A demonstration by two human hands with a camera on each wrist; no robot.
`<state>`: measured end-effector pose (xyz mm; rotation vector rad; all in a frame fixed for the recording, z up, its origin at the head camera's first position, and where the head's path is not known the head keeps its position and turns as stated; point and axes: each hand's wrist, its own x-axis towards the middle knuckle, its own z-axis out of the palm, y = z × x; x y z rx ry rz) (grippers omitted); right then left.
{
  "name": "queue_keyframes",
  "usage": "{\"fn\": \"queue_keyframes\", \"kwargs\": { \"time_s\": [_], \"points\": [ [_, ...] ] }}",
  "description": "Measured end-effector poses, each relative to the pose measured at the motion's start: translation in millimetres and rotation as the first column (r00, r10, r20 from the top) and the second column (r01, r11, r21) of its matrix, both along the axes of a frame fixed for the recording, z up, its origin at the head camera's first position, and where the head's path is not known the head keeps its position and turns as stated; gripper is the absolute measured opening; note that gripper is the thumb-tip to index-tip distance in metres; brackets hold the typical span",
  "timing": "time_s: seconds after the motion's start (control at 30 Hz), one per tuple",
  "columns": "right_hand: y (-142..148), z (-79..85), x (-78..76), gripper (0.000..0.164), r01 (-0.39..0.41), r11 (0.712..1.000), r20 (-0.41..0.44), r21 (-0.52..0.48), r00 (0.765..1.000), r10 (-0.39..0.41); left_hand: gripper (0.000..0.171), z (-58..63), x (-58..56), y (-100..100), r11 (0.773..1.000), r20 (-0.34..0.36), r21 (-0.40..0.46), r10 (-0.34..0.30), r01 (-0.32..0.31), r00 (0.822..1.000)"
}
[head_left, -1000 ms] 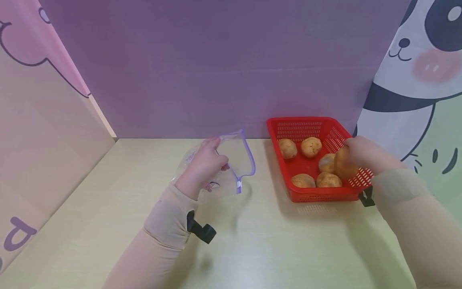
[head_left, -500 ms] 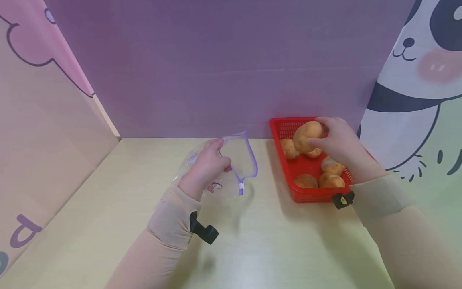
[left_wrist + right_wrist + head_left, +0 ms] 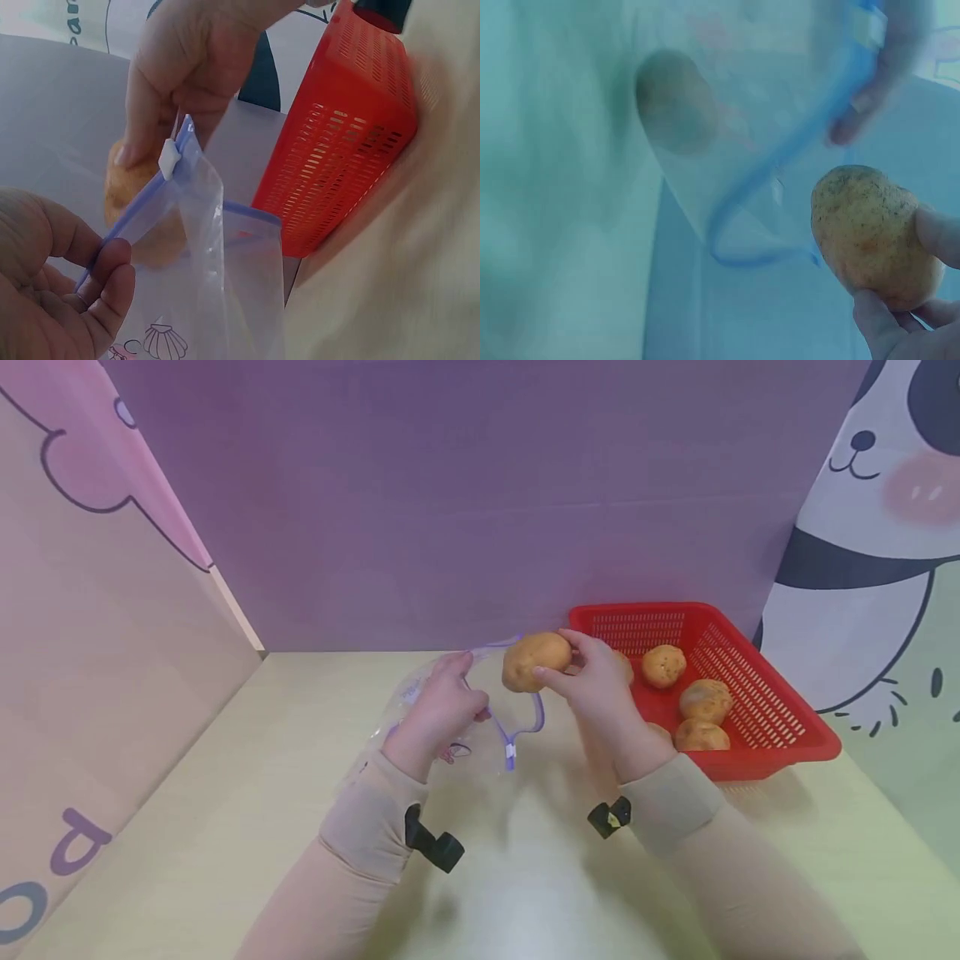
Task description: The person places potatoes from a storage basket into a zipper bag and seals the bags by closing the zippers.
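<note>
My left hand (image 3: 441, 706) pinches the purple zip edge of a clear plastic zip bag (image 3: 251, 300), holding its mouth apart. A white slider (image 3: 169, 159) sits on the zip. My right hand (image 3: 603, 697) grips a brown potato (image 3: 536, 662) between thumb and fingers, right at the bag's mouth. In the left wrist view the potato's lower part shows through the clear plastic. Through the bag in the right wrist view, a second, blurred potato (image 3: 676, 103) appears, seemingly inside the bag. Printed shell drawings (image 3: 165, 341) mark the bag's front.
To the right stands a red slotted plastic basket (image 3: 813, 747) with several potatoes, among them one potato (image 3: 663, 666) near its back. Behind the pale table (image 3: 225, 793) rises a purple wall (image 3: 450, 510). Printed panels flank both sides.
My right hand has lifted the potato out of the red basket and carried it left to the bag's mouth. My left hand keeps its pinch on the bag; the head view has shifted slightly.
</note>
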<state>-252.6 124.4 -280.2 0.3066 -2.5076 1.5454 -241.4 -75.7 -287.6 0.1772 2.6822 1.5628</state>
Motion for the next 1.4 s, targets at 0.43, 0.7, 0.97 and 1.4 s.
{"fn": "queue_keyframes", "kwargs": {
  "time_s": [0.43, 0.7, 0.97, 1.4],
  "points": [
    [-24, -32.8, -4.4, 0.062, -0.15, 0.988, 0.136, -0.017, 0.979, 0.151, 0.078, 1.0, 0.3, 3, 0.999, -0.023, -0.039, 0.013, -0.014, 1.0],
    [-25, -35.7, -12.5, 0.045, -0.316, 0.949, 0.268, -0.012, 0.913, 0.308, 0.078, 0.8, 1.2, 5, 0.998, -0.032, -0.066, 0.003, -0.005, 0.999],
    [-35, -38.7, -18.7, 0.045, -0.423, 0.892, 0.36, 0.157, 0.866, 0.347, 0.079, 0.4, 0.9, 10, 0.997, -0.043, -0.074, -0.012, 0.009, 0.999],
    [-42, -43.3, -17.2, 0.041, -0.555, 0.802, 0.424, 0.223, 0.796, 0.432, 0.082, -2.0, 1.1, 12, 1.0, 0.004, 0.012, -0.013, 0.013, 1.0]
  ]
}}
